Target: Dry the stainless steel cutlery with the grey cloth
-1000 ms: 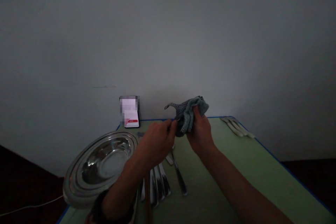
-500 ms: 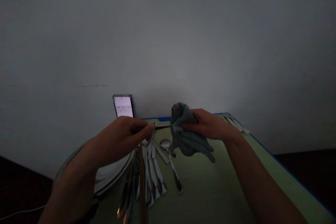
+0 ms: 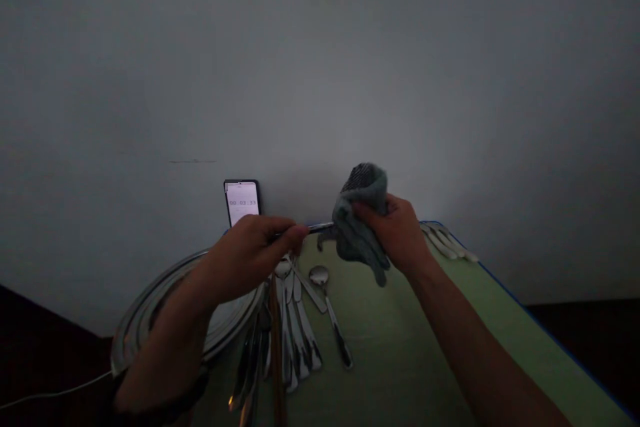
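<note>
While the left hand (image 3: 253, 247) still pinches the slim metal utensil (image 3: 320, 227), the right hand (image 3: 400, 233) has lifted its clutched grey-blue cloth (image 3: 361, 213) higher.

Crumpled grey cloth (image 3: 361, 227) around level utensil (image 3: 320, 227)

Dish (image 3: 150, 310) at the counter's (image 3: 400, 347) left edge, cutlery row (image 3: 295, 340) beside it, phone (image 3: 242, 202) behind at the wall (image 3: 320, 80), cloth (image 3: 360, 233) above the middle, more utensils (image 3: 447, 243) far right.
</note>
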Demonstrator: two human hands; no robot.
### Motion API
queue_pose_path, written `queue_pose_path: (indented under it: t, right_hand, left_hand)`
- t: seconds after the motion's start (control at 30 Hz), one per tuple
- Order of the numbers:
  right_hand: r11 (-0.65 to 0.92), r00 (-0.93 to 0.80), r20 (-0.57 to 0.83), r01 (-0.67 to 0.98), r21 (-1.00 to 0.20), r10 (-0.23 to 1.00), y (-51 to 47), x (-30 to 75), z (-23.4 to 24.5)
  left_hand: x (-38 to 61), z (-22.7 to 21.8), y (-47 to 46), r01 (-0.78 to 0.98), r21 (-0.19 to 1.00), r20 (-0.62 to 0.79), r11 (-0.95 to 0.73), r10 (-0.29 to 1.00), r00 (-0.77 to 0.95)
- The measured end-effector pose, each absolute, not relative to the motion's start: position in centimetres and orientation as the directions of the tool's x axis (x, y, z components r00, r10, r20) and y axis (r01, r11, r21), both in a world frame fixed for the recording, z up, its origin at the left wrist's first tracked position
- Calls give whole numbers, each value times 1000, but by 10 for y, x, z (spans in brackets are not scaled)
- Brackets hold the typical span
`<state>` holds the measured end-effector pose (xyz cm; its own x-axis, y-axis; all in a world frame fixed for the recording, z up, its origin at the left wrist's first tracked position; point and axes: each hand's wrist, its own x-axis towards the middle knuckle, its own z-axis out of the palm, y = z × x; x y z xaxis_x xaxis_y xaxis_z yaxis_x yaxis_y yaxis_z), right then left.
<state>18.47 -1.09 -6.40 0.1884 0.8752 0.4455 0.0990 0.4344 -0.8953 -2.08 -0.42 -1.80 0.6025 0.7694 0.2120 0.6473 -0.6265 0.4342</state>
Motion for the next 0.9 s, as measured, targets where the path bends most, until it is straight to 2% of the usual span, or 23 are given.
queue_pose_path:
  t: [0.03,0.1,0.17,0.27,0.4,0.53,0.6,0.7,0.83,0.9]
  right_hand:
    - [461,354,426,-15,-887,832,-8,178,-67]
    - [483,514,282,-313,-818,810,-5,164,-70]
    - [473,537,174,-487,-734,825,-6,154,-71]
    - [431,513,94,-592,-681,853,-11,147,-69]
    - [352,440,36,-663,-661,897,-11,147,-68]
    - [349,401,85,-654,-671,912,-3,155,-71]
    - [386,418,132,-613,-689,899,1,164,-71]
    - [464,492,180,-550,-694,852,3,178,-66]
    - [528,590,156,-534,-660,792,3,187,-62]
    - [522,581,145,-559,-644,801,3,185,-63]
  left_hand:
    - [-14,-21,-5,657,444,251,-609,788,562]
    - [4,-30,-9,650,465,312,-601,798,515]
    - [24,-41,-15,632,480,365,-608,794,486]
    - [45,-56,-22,651,488,409,-581,811,418]
    - [47,-59,-21,679,490,335,-547,837,432]
    - [28,-50,-14,591,526,200,-611,764,613]
    - [16,-44,-13,540,566,138,-623,718,683]
    - [0,-34,-15,551,589,-30,-591,666,746]
    - [-7,-26,-18,522,624,-80,-582,617,783]
    - [-4,-26,-19,579,570,-102,-583,649,754]
